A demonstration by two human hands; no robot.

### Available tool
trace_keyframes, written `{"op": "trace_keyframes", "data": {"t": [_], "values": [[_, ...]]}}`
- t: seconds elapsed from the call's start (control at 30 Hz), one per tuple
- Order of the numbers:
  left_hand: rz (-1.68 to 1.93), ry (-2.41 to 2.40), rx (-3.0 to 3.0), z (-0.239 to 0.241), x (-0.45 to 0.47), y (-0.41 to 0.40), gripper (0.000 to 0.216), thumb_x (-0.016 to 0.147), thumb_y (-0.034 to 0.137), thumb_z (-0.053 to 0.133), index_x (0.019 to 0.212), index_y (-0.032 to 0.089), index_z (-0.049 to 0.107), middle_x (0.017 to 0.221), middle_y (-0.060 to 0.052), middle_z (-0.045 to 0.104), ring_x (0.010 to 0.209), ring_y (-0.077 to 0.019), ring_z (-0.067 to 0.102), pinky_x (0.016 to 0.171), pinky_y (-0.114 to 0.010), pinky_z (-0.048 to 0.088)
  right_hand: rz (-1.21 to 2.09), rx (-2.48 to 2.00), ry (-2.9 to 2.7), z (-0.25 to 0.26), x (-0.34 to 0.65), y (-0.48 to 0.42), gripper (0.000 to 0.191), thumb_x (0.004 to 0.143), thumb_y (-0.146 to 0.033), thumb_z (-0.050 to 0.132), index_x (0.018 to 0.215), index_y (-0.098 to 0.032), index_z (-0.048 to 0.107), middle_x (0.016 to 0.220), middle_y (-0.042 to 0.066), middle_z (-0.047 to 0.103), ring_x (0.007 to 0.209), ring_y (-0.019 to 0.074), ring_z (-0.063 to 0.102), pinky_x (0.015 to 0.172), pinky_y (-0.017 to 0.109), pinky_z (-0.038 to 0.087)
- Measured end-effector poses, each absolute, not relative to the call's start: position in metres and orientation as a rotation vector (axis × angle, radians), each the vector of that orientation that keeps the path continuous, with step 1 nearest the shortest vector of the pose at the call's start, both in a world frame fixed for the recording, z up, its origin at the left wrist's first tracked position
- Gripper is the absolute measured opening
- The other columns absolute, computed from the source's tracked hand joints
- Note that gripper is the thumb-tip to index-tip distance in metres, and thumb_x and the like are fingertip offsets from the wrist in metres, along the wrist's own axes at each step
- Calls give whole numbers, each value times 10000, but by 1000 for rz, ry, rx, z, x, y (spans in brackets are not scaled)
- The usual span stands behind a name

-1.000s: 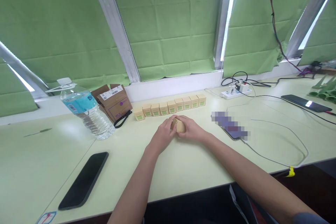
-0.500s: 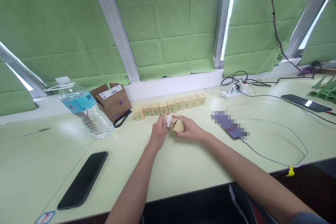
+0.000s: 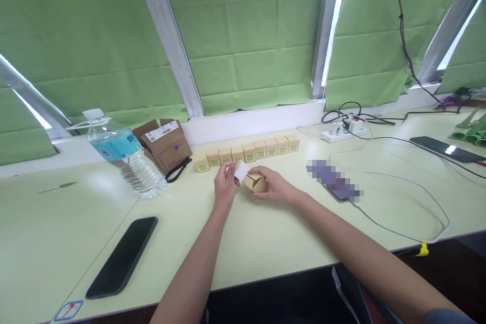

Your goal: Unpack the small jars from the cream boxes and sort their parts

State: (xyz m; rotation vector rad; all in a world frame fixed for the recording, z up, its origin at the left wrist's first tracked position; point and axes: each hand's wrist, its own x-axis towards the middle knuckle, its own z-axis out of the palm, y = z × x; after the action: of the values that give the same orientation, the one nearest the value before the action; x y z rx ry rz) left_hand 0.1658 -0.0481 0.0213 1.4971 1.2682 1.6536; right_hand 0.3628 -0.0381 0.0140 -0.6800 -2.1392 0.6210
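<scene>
My right hand [image 3: 276, 185] is closed around a small tan cardboard box [image 3: 255, 184] just above the table, thumb on one side and fingers on the other. That box is tilted, and the end facing me looks open, with folds showing. A small white paper slip [image 3: 242, 171] is pinched in my left hand [image 3: 225, 183], right beside the box's upper left edge. Whether the slip touches the box I cannot tell. Behind my hands, several similar small boxes [image 3: 248, 153] with green labels stand in a row.
On the left are a water bottle [image 3: 131, 159], an opened brown carton [image 3: 167, 148], a black phone [image 3: 121, 258] and a thin tool [image 3: 56, 188]. To the right lie a charging phone [image 3: 336, 182], a power strip [image 3: 343, 132], cables and another dark phone [image 3: 448, 148].
My left hand has shifted slightly left, and more of the white slip shows. The box in my right hand has turned, so its folded open end faces me more.
</scene>
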Motion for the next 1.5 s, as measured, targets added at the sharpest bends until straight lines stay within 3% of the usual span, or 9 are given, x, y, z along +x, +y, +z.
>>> {"op": "trace_keyframes", "data": {"t": [0.17, 0.4, 0.57, 0.8, 1.03, 1.5], "values": [[1535, 1295, 1648, 23, 167, -54, 464, 925, 628, 491, 1078, 201, 592, 674, 24, 590, 585, -118, 576, 612, -241, 462, 603, -694, -2166, 16, 365, -40, 611, 769, -309, 788, 1317, -260, 522, 1341, 94, 584, 1235, 271, 548, 1030, 450, 461], [1358, 1382, 1830, 24, 177, -60, 462, 930, 530, 542, 1279, 239, 458, 1067, -61, 617, 870, -155, 641, 752, -286, 494, 587, -820, -2126, 13, 364, -36, 587, 781, -360, 777, 1303, -279, 521, 1333, 80, 584, 1237, 261, 545, 1040, 451, 453], [1322, 1344, 1816, 22, 180, -62, 547, 896, 478, 614, 1326, 264, 354, 1211, -98, 581, 998, -183, 632, 794, -318, 507, 579, -867, -2100, 7, 364, -31, 624, 773, -402, 778, 1318, -275, 502, 1330, 87, 580, 1244, 265, 549, 1053, 459, 451], [1161, 1336, 1962, 26, 181, -67, 416, 912, 462, 585, 1263, 269, 472, 1288, -83, 581, 1126, -218, 585, 972, -394, 467, 617, -834, -2083, 10, 364, -35, 582, 854, -403, 699, 1381, -282, 484, 1394, 102, 553, 1248, 254, 555, 1003, 444, 502], [1155, 1281, 2008, 31, 182, -69, 308, 933, 431, 538, 1182, 249, 545, 1325, -75, 583, 1118, -215, 566, 930, -362, 481, 595, -727, -2077, 15, 364, -37, 511, 872, -344, 680, 1351, -276, 517, 1432, 91, 555, 1300, 255, 536, 1076, 483, 454], [1178, 1343, 2025, 32, 180, -68, 299, 942, 451, 527, 1145, 238, 577, 1111, -58, 656, 953, -188, 612, 805, -314, 490, 632, -749, -2076, 24, 369, -41, 315, 959, -355, 556, 1259, -266, 595, 1351, 77, 616, 1249, 242, 557, 1033, 455, 480]]}}
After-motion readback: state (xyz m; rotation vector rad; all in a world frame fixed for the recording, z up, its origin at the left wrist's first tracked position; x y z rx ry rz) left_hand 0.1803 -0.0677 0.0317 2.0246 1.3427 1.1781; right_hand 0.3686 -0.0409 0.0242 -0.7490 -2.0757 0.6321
